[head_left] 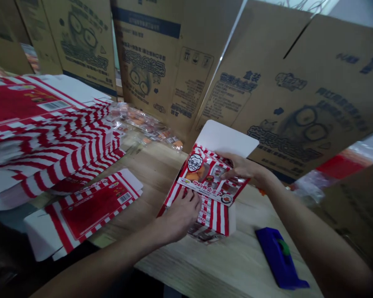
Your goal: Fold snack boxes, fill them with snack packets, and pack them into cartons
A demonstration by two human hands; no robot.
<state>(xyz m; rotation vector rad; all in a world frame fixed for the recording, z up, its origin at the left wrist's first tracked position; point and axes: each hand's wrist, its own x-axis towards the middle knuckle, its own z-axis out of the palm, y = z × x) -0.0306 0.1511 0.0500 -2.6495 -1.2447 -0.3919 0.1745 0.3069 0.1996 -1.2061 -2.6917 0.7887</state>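
Note:
A red-and-white striped carton [216, 213] stands on the wooden table [224, 265] with its white top flap [225, 138] open. My left hand [180, 213] grips the carton's near left side, fingers curled on its edge. My right hand [242, 167] holds a printed packet [209, 180] with a cartoon face at its far end, over the carton's open mouth. The packet lies tilted, partly inside the carton.
A stack of flat striped cartons [46, 132] fills the left, one loose flat carton [87, 209] nearer me. Clear bags of small snacks [143, 124] lie at the back. Tall brown cardboard boxes [298, 95] wall the rear. A blue tape dispenser [279, 256] lies at right.

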